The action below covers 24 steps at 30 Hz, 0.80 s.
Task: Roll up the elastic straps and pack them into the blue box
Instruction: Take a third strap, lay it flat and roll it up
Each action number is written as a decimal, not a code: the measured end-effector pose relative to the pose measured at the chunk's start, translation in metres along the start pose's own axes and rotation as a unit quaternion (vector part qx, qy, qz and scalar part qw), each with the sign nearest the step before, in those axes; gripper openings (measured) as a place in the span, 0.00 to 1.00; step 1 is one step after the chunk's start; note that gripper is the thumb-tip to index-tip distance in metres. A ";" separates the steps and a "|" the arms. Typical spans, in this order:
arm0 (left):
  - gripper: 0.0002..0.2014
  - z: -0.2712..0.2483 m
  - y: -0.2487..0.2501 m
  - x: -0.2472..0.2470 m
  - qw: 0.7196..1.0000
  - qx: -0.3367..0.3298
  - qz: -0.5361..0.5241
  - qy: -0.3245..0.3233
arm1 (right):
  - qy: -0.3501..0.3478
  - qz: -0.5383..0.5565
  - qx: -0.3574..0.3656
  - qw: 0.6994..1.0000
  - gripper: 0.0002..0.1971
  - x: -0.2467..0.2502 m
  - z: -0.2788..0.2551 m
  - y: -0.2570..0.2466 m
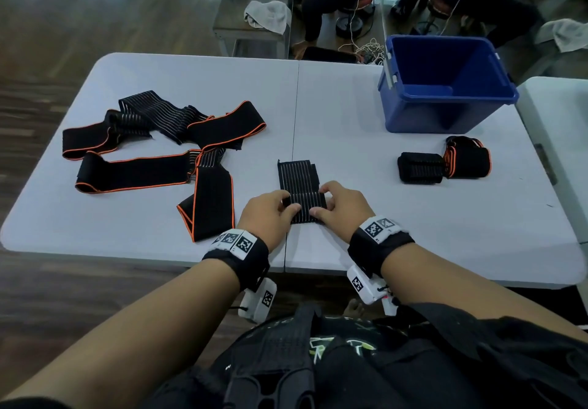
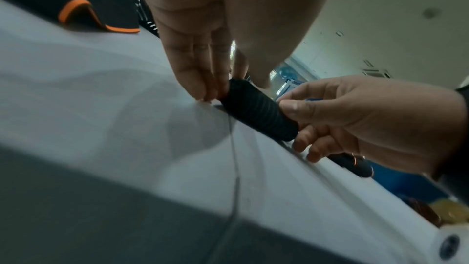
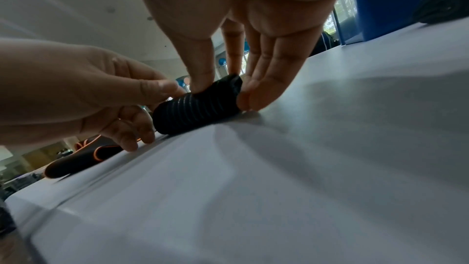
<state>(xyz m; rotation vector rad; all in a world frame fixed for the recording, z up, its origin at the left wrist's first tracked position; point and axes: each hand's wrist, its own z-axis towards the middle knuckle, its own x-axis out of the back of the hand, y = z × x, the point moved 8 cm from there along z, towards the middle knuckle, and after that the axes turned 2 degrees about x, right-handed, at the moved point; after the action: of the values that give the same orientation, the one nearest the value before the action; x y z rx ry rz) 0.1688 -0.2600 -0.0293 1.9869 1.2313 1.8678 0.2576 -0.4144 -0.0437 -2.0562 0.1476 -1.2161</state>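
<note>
Both hands worked the striped strap (image 1: 299,182) near the table's (image 1: 381,217) front edge. Left hand (image 1: 269,214) and right hand (image 1: 342,206) each pinched 1 end of the rolled part between thumb and curled fingers, probably to keep the roll tight and even; the unrolled tail lay flat, pointing away. 2 finished rolls (image 1: 444,160) sat touching, just in front of the blue box (image 1: 413,116), likely staged for packing. Unrolled orange-edged straps (image 1: 159,141) lay tangled well to the left.
</note>
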 end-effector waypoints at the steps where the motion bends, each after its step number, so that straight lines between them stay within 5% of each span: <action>1: 0.23 -0.001 0.002 -0.002 0.999 -0.018 0.029 -0.018 | -0.018 -0.012 0.000 1.000 0.27 -0.003 0.001 0.001; 4: 0.32 -0.001 -0.006 -0.011 0.993 -0.033 0.095 -0.062 | -0.053 -0.077 0.021 0.995 0.36 -0.009 0.009 -0.001; 9: 0.15 0.013 -0.015 -0.012 0.997 0.020 0.057 -0.054 | -0.046 -0.059 -0.004 0.997 0.10 0.000 0.017 -0.004; 17: 0.27 0.028 -0.020 -0.006 0.992 0.107 0.038 -0.050 | -0.037 -0.051 -0.057 0.996 0.28 0.003 0.032 -0.008; 24: 0.16 0.027 -0.033 0.006 0.979 0.183 -0.070 0.058 | 0.023 0.045 -0.074 0.996 0.16 0.006 0.034 -0.003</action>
<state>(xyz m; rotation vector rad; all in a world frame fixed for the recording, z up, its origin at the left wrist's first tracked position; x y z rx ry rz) 0.1771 -0.2239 -0.0509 1.9091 1.8116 1.8163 0.2875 -0.3968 -0.0467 -2.1254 0.3583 -1.2286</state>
